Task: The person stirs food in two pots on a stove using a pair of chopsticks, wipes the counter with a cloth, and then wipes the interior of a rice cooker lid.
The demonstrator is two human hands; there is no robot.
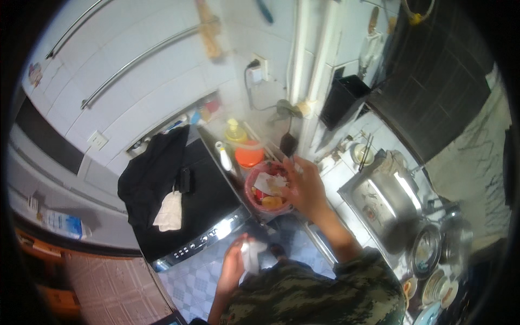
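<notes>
My left hand (pixel 233 262), low in the middle of the head view, grips a crumpled white tissue or cloth (pixel 252 256) above the tiled floor. My right hand (pixel 306 187) is at the right rim of a pink bin (pixel 248 191). White paper (pixel 268 183) and red and yellow scraps lie in the bin. Just above my right fingertips is a dark object (pixel 289 144) with a thin stem; whether the fingers hold it is unclear. An orange-red lid or tub (pixel 249 154), a yellow pump bottle (pixel 235 131) and a white-handled item (pixel 224 156) stand behind the bin.
Left of the bin, a black-topped appliance (pixel 211 195) bears a black cloth (pixel 150 170) and a pale cloth (pixel 170 211). At right are a steel sink (pixel 382 207), a round pan (pixel 425 250) and stacked dishes (pixel 436 288). A black holder (pixel 344 101) hangs on the wall.
</notes>
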